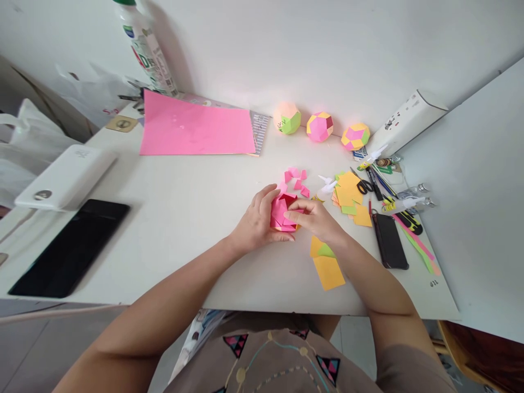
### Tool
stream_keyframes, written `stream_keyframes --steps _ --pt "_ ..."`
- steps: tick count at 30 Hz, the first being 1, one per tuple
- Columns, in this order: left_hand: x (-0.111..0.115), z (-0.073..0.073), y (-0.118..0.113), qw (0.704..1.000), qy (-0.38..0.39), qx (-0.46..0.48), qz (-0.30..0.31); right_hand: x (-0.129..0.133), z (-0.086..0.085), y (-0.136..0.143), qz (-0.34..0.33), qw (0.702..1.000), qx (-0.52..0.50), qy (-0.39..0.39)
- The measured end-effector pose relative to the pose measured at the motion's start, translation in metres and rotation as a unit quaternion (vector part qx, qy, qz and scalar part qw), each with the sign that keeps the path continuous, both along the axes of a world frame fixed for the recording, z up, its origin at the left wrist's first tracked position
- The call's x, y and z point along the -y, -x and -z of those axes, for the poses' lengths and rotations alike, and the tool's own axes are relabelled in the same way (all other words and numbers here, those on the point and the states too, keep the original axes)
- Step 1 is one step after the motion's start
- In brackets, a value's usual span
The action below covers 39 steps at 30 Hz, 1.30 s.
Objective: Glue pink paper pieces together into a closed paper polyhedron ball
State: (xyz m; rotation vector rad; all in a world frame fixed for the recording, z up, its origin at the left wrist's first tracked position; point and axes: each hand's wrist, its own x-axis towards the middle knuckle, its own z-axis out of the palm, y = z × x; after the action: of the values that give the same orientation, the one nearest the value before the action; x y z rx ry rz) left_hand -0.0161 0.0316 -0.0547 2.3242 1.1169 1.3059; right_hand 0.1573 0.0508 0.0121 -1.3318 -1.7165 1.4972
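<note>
My left hand (258, 215) is wrapped round a partly open pink folded-paper ball (280, 210), its fingers along the left side and thumb underneath. On the ball's right side, my right hand (314, 218) pinches the pink paper near the dark opening at the top. Whether a separate piece is between those fingertips I cannot tell. Some orange shows at the ball's lower right edge. Just beyond it lie several small pink folded-paper pieces (298, 184). Close by the right hand are a glue bottle with a white nozzle (326, 188) and yellow-orange paper squares (329, 272).
Three finished paper balls (320, 127) stand along the wall. A large pink sheet (196, 128) lies back left, near a white bottle (149, 54). A black tablet (69, 248) rests at left. Sticky notes (349, 188), black scissors (364, 186) and a dark phone (390, 240) crowd the right.
</note>
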Motion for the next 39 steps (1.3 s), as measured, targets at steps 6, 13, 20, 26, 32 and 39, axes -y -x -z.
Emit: stream_keyframes --steps 6,13,20,26,32,39 --pt "-0.001 -0.002 0.0 0.999 0.023 -0.011 -0.028 -0.003 0.003 -0.002 -0.009 1.0 -0.022 -0.007" --pt "0.001 -0.002 0.001 0.993 0.106 0.013 0.042 -0.004 0.005 -0.004 -0.027 0.999 -0.016 -0.009" --pt "0.001 -0.002 0.002 0.991 0.118 0.021 0.054 -0.007 0.006 -0.007 -0.045 0.999 -0.008 0.019" --pt "0.003 -0.007 0.002 0.987 0.146 0.029 0.06 -0.009 0.006 -0.008 -0.058 0.998 -0.02 0.029" --pt "0.004 -0.012 0.002 0.982 0.179 0.035 0.058 -0.009 0.0 -0.01 -0.098 0.995 -0.007 0.029" --pt "0.004 -0.013 0.001 0.984 0.168 0.032 0.04 -0.013 -0.001 -0.012 -0.104 0.991 -0.038 0.075"
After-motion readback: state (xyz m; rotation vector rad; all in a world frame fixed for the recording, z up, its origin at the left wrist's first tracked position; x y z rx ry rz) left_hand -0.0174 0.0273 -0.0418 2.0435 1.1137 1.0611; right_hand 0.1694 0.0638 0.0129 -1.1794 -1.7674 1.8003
